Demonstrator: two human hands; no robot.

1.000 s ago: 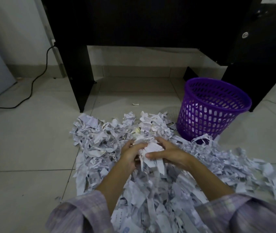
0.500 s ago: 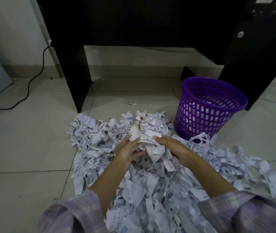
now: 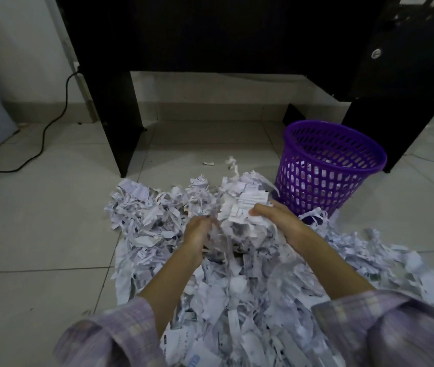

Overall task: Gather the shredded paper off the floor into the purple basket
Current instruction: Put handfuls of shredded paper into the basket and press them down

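Observation:
A wide heap of white shredded paper (image 3: 157, 223) covers the tiled floor in front of me. A bundle of shreds (image 3: 245, 207) is lifted above the heap, held between both hands. My left hand (image 3: 197, 234) grips its left side with curled fingers. My right hand (image 3: 276, 218) grips its right side, thumb over the strips. Loose strips trail down from the bundle. The purple basket (image 3: 364, 139), a mesh plastic bin, stands upright just right of and beyond the bundle, with little visible inside.
A black desk leg (image 3: 120, 123) stands beyond the heap on the left, another dark panel (image 3: 369, 123) behind the basket. A black cable (image 3: 43, 139) runs along the floor at left. One stray scrap (image 3: 208, 163) lies beyond the pile.
Both hands have risen and shifted right toward the basket with the bundle of shreds, which has grown and now trails strips.

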